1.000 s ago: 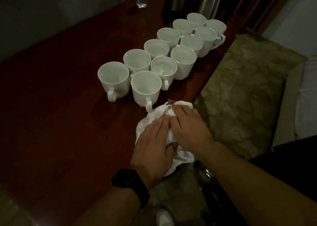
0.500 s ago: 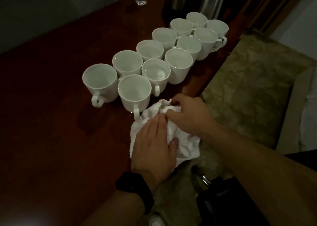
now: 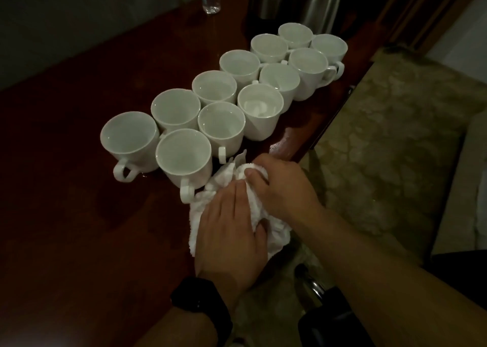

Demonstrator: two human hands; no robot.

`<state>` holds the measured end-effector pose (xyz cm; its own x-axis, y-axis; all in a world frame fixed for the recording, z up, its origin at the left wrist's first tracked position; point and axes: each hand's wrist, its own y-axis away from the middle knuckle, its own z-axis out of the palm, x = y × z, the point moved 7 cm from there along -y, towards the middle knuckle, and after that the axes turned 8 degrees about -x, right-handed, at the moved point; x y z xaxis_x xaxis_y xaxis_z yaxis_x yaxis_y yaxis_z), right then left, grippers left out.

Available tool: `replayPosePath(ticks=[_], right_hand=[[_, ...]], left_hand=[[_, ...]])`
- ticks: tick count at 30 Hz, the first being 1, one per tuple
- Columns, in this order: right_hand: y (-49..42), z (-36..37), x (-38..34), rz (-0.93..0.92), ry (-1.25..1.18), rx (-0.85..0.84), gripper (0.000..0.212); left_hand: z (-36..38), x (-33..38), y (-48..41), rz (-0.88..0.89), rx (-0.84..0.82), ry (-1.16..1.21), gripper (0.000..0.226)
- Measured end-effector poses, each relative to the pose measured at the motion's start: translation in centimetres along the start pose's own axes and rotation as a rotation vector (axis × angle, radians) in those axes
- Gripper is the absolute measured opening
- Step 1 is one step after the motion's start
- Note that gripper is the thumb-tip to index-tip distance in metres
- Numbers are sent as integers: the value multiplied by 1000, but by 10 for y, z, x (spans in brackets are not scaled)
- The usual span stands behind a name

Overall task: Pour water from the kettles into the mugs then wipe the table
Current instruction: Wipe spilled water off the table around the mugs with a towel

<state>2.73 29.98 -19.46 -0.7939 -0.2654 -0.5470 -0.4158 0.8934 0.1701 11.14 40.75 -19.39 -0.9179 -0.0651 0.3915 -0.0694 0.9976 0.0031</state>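
cloth (image 3: 276, 232) on table (image 3: 79, 214) near edge, just right of nearest mug (image 3: 183, 156), beside its handle. left hand (image 3: 229, 228) flat on cloth, fingers straight and together, pressing down. right hand (image 3: 286, 185) further right of nearest mug, fingers curled, thumb clamping a bunched fold of cloth. remaining mugs (image 3: 221, 123) in two rows behind nearest mug, kettles (image 3: 322, 3) well behind it

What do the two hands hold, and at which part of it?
The right hand grips the white crumpled cloth at its bunched far end. The left hand holds nothing: it only presses flat on the middle of the cloth.
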Motion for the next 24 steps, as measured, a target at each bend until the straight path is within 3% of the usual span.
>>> replayPosePath(ticks=[6, 8, 17, 24], right_hand=[[-4, -9, 7, 2, 87, 98, 32], [-4, -11, 11, 32, 149, 128, 31], [-14, -27, 41, 125, -13, 199, 35], [-25, -36, 46, 45, 37, 224, 23]], left_hand=[[11, 12, -16, 16, -156, -106, 76], [10, 16, -21, 44, -132, -169, 74], [15, 30, -44, 95, 107, -94, 65], [31, 36, -61, 63, -43, -150, 70]])
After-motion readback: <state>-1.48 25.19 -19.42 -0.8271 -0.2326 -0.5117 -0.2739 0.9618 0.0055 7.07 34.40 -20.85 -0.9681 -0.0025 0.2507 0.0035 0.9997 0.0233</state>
